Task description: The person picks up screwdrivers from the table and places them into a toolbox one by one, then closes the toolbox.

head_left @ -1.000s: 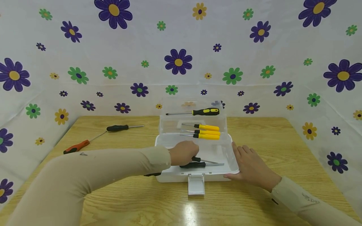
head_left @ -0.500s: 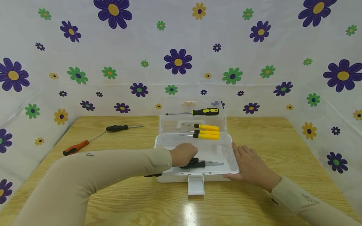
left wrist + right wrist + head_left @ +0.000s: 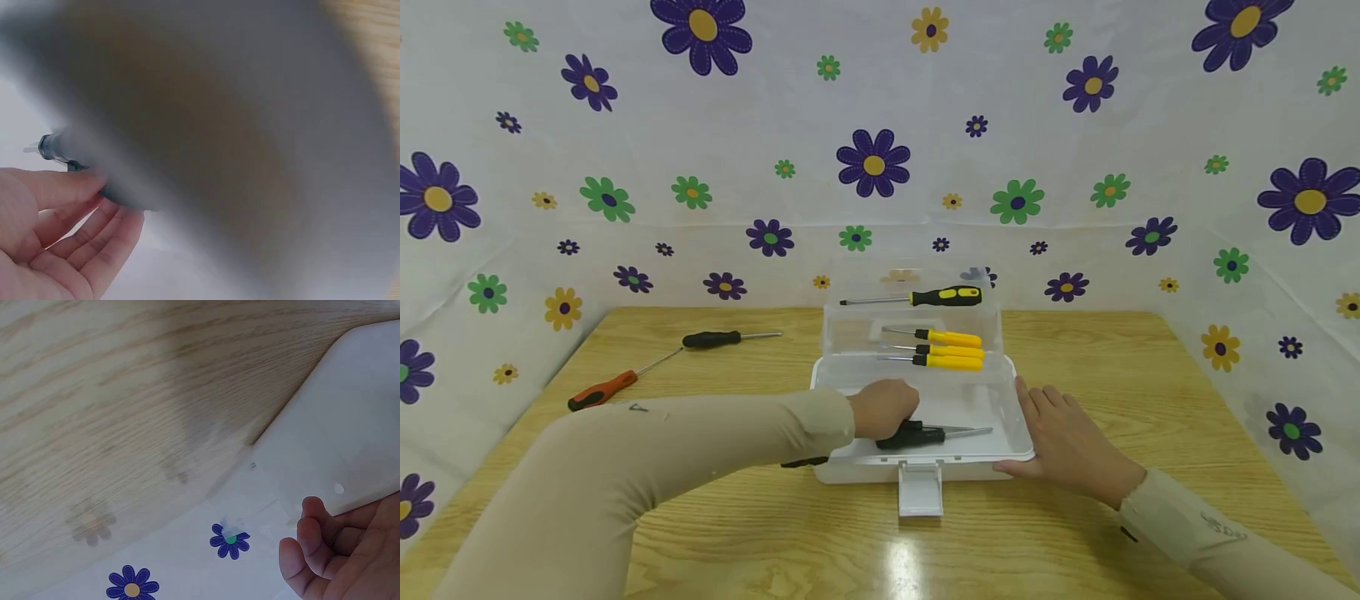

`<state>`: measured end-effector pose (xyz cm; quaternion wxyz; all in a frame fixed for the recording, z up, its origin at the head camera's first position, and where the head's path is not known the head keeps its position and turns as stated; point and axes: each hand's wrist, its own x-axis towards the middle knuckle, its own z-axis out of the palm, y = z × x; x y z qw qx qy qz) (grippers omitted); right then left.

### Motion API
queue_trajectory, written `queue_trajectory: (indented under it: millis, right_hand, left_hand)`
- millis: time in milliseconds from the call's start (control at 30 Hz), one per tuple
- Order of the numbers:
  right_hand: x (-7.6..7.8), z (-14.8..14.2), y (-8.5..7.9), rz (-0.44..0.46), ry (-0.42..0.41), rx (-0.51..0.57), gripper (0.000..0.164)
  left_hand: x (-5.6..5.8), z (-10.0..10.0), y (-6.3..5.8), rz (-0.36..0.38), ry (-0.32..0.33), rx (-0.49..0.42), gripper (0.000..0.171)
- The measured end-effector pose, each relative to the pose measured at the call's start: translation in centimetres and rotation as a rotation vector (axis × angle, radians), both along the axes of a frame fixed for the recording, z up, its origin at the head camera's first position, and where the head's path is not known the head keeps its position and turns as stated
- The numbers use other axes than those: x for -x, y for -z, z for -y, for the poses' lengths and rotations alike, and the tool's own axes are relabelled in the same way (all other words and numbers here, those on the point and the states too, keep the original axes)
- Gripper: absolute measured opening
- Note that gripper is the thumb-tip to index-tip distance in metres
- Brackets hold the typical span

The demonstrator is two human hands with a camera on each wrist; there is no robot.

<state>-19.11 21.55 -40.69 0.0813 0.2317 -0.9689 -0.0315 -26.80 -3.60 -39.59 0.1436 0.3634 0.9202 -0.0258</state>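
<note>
A white toolbox (image 3: 865,472) stands with its clear lid (image 3: 835,329) raised at the back. Inside it, my left hand (image 3: 886,408) pinches a black-handled screwdriver (image 3: 913,426) by the handle; the palm hides part of it. In the left wrist view the fingertips of the left hand (image 3: 81,231) meet the dark handle. Just in front lies a second black screwdriver (image 3: 912,439), its shaft pointing right. My right hand (image 3: 1071,437) rests against the box's right front corner, fingers along the side wall and thumb at the front.
The lid area holds a black-and-yellow screwdriver (image 3: 946,296) and several yellow-handled screwdrivers (image 3: 953,340). On the table's left lie an orange screwdriver (image 3: 606,390) and a black screwdriver (image 3: 711,339). A white latch (image 3: 920,490) hangs at the box front. Flowered cloth (image 3: 872,100) surrounds the table.
The left hand has shifted slightly left, and the screwdriver in it has slid left and now lies closer alongside the front black screwdriver. The right hand has stayed in place.
</note>
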Motion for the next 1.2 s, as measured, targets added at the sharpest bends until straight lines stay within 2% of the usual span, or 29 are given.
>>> queue_trajectory:
  millis: [267, 633, 933, 1200]
  right_hand:
    - [0.2, 0.1, 0.0, 0.016, 0.015, 0.003, 0.11]
    - [0.2, 0.2, -0.1, 0.009, 0.013, -0.004, 0.11]
    - [0.1, 0.2, -0.1, 0.01, 0.015, 0.002, 0.11]
    - [0.0, 0.2, 0.0, 0.015, 0.024, -0.002, 0.11]
  left_hand:
    - [-0.2, -0.2, -1.1, 0.04, -0.034, 0.023, 0.01]
    - [-0.6, 0.3, -1.6, 0.034, -0.036, 0.005, 0.008]
    - [-1.5, 1.5, -2.8, 0.009, 0.002, -0.106, 0.016]
    - [-2.2, 2.4, -3.5, -0.052, 0.072, -0.141, 0.021]
